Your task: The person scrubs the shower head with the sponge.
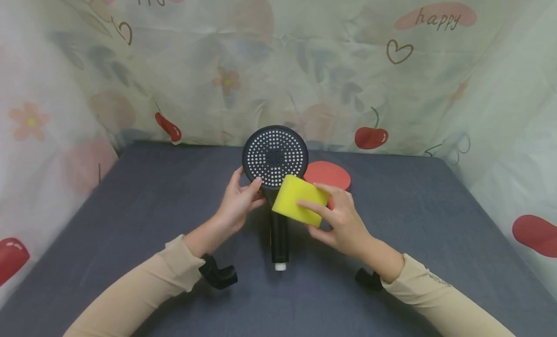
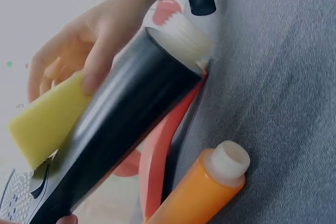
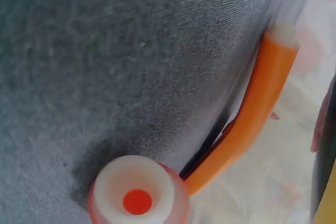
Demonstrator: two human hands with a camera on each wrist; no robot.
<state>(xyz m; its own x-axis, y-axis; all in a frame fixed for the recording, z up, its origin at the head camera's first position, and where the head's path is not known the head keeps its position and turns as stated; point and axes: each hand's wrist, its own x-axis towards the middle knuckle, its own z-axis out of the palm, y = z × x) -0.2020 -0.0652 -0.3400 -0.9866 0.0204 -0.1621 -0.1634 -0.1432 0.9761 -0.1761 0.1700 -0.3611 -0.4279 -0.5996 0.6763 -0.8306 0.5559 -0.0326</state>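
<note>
A black shower head point(image 1: 275, 155) stands upright, its face with pale nozzle dots toward me and its handle point(image 2: 115, 103) pointing down to a white end. My left hand point(image 1: 239, 201) grips it at the neck from the left, the thumb on the lower rim. My right hand point(image 1: 344, 221) holds a yellow sponge point(image 1: 296, 197) between thumb and fingers. The sponge overlaps the neck and lower rim in the head view; in the left wrist view it lies along the upper handle. Just behind is a red shower head point(image 1: 328, 175), partly hidden by my right hand.
An orange handle point(image 2: 199, 192) with a white end lies near the red handle point(image 2: 155, 166) on the dark grey table point(image 1: 130, 197). Patterned cloth point(image 1: 278, 61) hangs behind and at both sides. Black wrist devices point(image 1: 217, 275) sit under both forearms.
</note>
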